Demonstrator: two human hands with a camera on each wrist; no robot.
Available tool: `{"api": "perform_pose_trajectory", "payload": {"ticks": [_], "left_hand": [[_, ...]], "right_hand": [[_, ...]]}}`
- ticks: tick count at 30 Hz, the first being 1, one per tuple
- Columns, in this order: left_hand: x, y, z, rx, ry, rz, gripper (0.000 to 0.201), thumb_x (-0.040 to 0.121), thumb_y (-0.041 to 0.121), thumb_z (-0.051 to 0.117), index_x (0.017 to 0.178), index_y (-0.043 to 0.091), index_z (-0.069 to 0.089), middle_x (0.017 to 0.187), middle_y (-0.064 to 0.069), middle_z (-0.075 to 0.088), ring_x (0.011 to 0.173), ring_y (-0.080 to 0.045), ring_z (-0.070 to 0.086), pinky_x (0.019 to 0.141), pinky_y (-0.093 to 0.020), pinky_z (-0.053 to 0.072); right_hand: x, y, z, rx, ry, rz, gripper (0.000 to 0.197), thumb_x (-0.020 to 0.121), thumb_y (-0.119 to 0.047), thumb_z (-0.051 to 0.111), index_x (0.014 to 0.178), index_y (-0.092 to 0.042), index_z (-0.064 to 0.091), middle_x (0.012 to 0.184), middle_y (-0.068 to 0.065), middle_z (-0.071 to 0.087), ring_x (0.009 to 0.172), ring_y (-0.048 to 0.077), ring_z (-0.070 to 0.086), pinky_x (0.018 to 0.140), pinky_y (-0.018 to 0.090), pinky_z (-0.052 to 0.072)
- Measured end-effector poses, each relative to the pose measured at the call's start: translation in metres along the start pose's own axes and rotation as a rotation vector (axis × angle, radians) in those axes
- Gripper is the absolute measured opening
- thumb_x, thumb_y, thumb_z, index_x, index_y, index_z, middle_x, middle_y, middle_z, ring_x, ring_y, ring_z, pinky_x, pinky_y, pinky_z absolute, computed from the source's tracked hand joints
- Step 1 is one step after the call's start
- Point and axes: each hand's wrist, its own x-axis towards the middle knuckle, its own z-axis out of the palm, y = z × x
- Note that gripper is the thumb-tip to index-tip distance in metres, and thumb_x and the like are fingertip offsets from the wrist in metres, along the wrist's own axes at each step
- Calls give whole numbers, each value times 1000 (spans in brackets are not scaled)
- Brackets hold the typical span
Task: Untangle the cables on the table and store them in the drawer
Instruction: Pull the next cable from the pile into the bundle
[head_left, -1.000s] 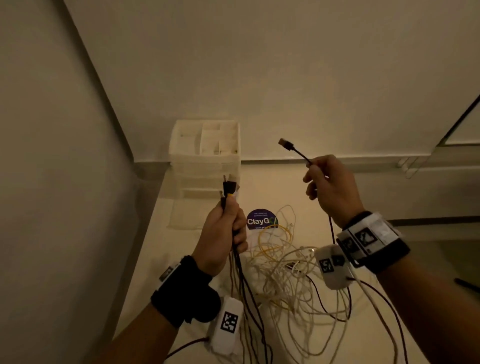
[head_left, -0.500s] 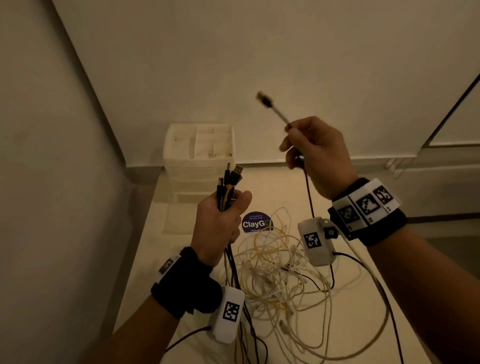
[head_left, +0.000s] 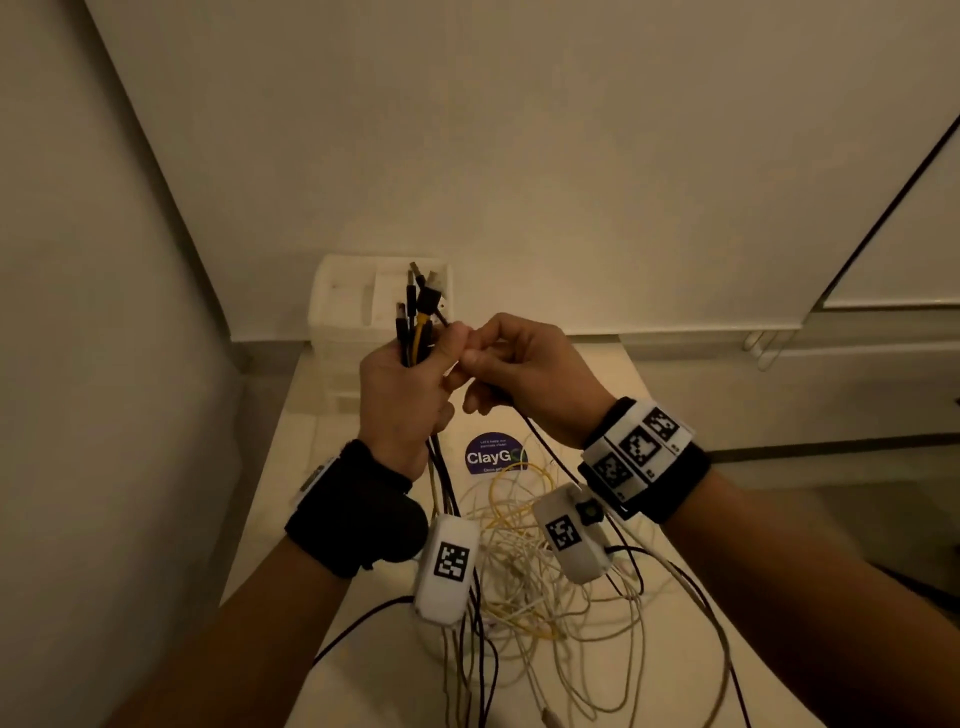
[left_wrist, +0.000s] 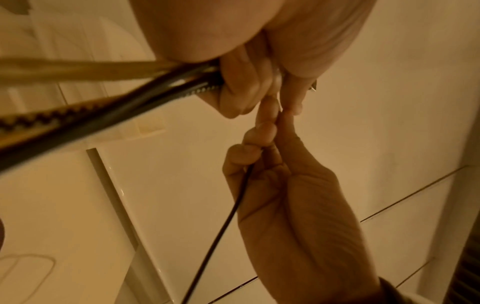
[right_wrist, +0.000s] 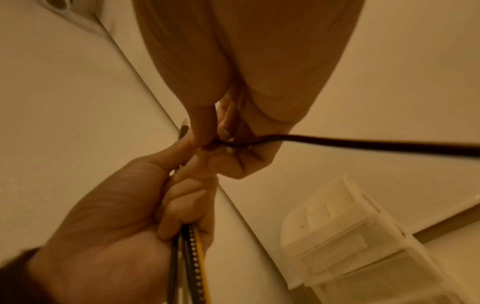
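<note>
— Since half a second ago, your right hand (head_left: 524, 374) has dropped from up high and come across to meet your left hand (head_left: 402, 395); the black cable (head_left: 550, 452) whose plug was waving in the air is now pressed against the bundle.

— So where does that leave my hands?

— Your left hand is curled tight around the bunch of cable ends (head_left: 415, 322), plugs sticking up above the fist, black and yellow ones among them. Your right hand pinches the black cable between thumb and fingertips (left_wrist: 267, 115), right at your left thumb (the left wrist view shows the cable trailing down out of your palm). Both hands are raised above the table (head_left: 363, 649).

— And what does it mean for the job?

— You look to be adding one more freed end to the collected bunch, so that cable is probably nearly worked loose. Most of the work remains, though: the tangle of pale and yellow cables (head_left: 524, 561) lies on the table beneath your wrists, near the round sticker (head_left: 493, 454), and the collected cables run down into it.

— The drawer?

— The translucent drawer unit (head_left: 353, 312) stands at the far end of the table against the wall, just behind your left hand. Nothing visible has gone into it yet; whether a drawer is open, I cannot tell.
</note>
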Motion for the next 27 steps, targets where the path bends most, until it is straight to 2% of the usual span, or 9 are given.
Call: {"api": "perform_pose_trajectory", "payload": {"ticks": [3, 7, 13, 15, 16, 19, 22, 24, 27], "left_hand": [[2, -1, -4, 18, 24, 37, 17, 92, 20, 64, 79, 10, 59, 51, 0, 39, 34, -8, 26, 35, -17, 21], [5, -1, -7, 16, -11, 57, 15, 93, 18, 61, 89, 4, 56, 52, 0, 26, 35, -8, 20, 34, -17, 19], [-4, -18, -4, 116, -136, 31, 21, 92, 20, 63, 84, 4, 53, 63, -10, 26, 38, -11, 21, 36, -19, 20], [-9, -24, -1, 142, -175, 24, 20, 92, 21, 63, 83, 4, 57, 62, -10, 30, 38, -12, 22, 38, -19, 22], [-11, -27, -1, 161, -194, 24, 19, 92, 22, 63, 82, 6, 58, 58, -8, 31, 38, -12, 24, 39, -20, 23], [-16, -33, -1, 240, -266, 21, 18, 93, 19, 61, 81, 7, 59, 48, 13, 39, 38, -4, 33, 43, -23, 27], [-29, -36, 3, 286, -448, 42, 18, 94, 11, 59, 77, 17, 59, 45, 15, 45, 37, 0, 40, 43, -12, 33], [-37, -37, 7, 333, -562, 82, 20, 94, 6, 58, 85, 23, 62, 49, 20, 54, 43, 5, 48, 49, -7, 36], [-42, -42, 10, 327, -608, 76, 10, 94, 3, 57, 92, 11, 64, 50, 23, 57, 46, 9, 51, 50, -5, 36]], "right_hand": [[4, 5, -6, -68, 3, 44, 11, 94, -10, 57, 97, 1, 56, 90, 25, 69, 69, 31, 66, 64, 36, 52], [9, 16, -30, -112, 106, 150, 17, 95, -21, 57, 92, -5, 58, 92, 17, 72, 79, 28, 68, 73, 39, 51], [25, 33, -60, -143, 563, 137, 13, 91, -18, 59, 85, -7, 62, 73, 8, 71, 64, 19, 64, 66, 37, 50], [26, 35, -60, -104, 650, 103, 12, 89, -18, 60, 82, -8, 62, 65, 5, 68, 58, 17, 60, 62, 34, 48], [26, 35, -59, -89, 662, 88, 12, 88, -18, 60, 80, -8, 62, 61, 4, 66, 56, 17, 59, 61, 34, 47], [25, 31, -54, -80, 615, 50, 12, 87, -15, 61, 78, -7, 62, 57, 3, 62, 53, 17, 55, 59, 33, 45], [25, 25, -46, -98, 591, 22, 14, 88, -14, 61, 76, -6, 60, 55, 3, 59, 50, 15, 53, 55, 29, 44], [26, 25, -40, -121, 609, 19, 14, 88, -13, 60, 76, -4, 60, 55, 5, 57, 48, 14, 52, 52, 23, 43], [22, 31, -36, -102, 618, 49, 15, 89, -13, 59, 76, -5, 60, 57, 6, 57, 47, 14, 51, 49, 22, 43]]}}
